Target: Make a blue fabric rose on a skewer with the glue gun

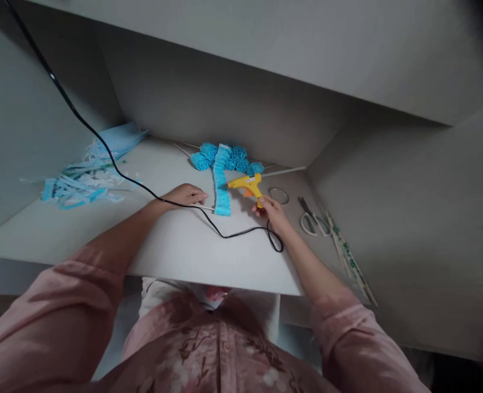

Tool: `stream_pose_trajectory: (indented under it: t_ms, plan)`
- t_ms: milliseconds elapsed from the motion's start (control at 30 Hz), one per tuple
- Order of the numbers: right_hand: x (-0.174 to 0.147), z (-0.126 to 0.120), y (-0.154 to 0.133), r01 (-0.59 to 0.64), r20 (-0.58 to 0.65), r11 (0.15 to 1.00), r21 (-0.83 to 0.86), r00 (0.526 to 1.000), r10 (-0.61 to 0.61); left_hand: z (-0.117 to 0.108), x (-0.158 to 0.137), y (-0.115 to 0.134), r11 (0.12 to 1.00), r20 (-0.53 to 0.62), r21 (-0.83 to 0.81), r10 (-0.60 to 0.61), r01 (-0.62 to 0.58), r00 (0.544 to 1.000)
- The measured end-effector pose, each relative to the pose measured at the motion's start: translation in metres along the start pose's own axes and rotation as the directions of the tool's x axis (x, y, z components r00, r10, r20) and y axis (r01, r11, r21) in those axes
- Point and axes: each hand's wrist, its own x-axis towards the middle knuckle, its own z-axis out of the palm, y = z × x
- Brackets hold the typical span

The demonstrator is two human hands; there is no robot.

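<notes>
My right hand (pixel 271 212) is wrapped round the handle of a yellow glue gun (pixel 245 183) with an orange trigger. The gun's nozzle points left, over the middle of a blue ruffled crepe-paper strip (pixel 222 191) lying lengthwise on the table; whether it touches cannot be made out. A long pale glue stick (pixel 284 171) juts from the gun's rear. On the strip's left, my left hand (pixel 187 195) is closed on a thin pale stick (pixel 206 208), whose tip meets the strip's near end. The strip's far end lies among several blue paper roses (pixel 230 158).
A black cord (pixel 102 143) hangs from the upper left, crosses my left forearm and loops by my right wrist. Paper scraps (pixel 83 185) and folded blue sheets (pixel 122 136) lie left. Scissors (pixel 315 219), a wire ring (pixel 278 195) and thin sticks (pixel 350 256) lie right. Panels enclose the table.
</notes>
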Motion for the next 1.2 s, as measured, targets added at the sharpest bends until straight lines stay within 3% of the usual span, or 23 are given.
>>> stream_pose_trajectory:
  t_ms: [433,700,933,1200]
  plan:
    - [0.006,0.006,0.006,0.035,0.026,0.982,-0.184,0.999,-0.031,-0.002,-0.001,0.002,1.000,0.004,-0.012,-0.010,0.010,1.000]
    - [0.008,0.004,0.007,-0.001,-0.019,0.995,-0.100,1.000,-0.001,0.000,0.000,0.000,1.000,-0.005,-0.020,0.005,-0.005,1.000]
    - [0.011,0.006,0.016,0.069,0.016,0.953,-0.294,0.998,-0.068,-0.001,0.000,0.004,1.000,0.000,-0.021,0.008,-0.008,1.000]
    - [0.014,0.003,0.018,0.081,0.031,0.939,-0.335,0.997,-0.075,0.000,0.001,0.001,1.000,-0.005,-0.018,-0.020,0.019,1.000]
